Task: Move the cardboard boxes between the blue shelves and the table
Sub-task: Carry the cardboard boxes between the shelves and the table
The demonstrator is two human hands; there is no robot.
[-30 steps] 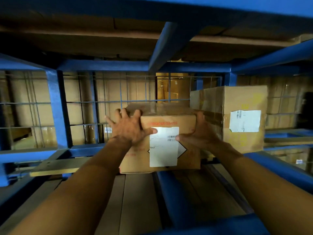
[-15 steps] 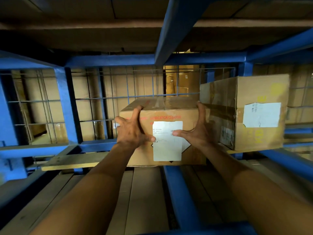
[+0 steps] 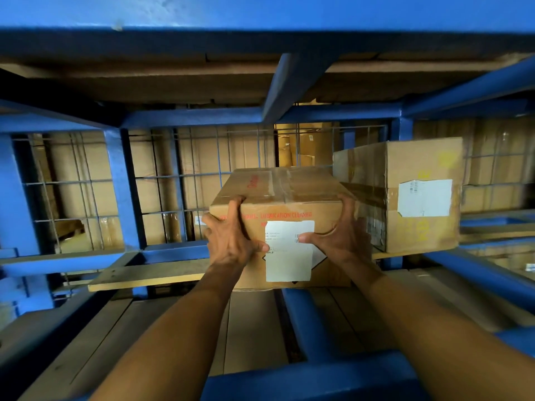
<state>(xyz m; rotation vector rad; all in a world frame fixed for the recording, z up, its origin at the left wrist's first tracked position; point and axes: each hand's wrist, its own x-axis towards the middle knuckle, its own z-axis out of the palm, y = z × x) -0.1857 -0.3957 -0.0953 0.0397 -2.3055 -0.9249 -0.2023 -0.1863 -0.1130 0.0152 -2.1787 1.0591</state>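
Cardboard, taped and stiff, the box (image 3: 282, 227) sits deep on the blue shelf (image 3: 162, 253) beside a bigger box (image 3: 405, 195), left hand (image 3: 231, 241) and right hand (image 3: 338, 238) splayed round its 2 upper front corners; probably hefty, so bottom edges grip safer.

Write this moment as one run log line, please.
left hand: grips box left corner | right hand: grips right corner | box: inside blue shelf, beside larger box

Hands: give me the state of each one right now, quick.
Left hand: closed on the left front corner of the labelled cardboard box.
Right hand: closed on the same box's right front corner.
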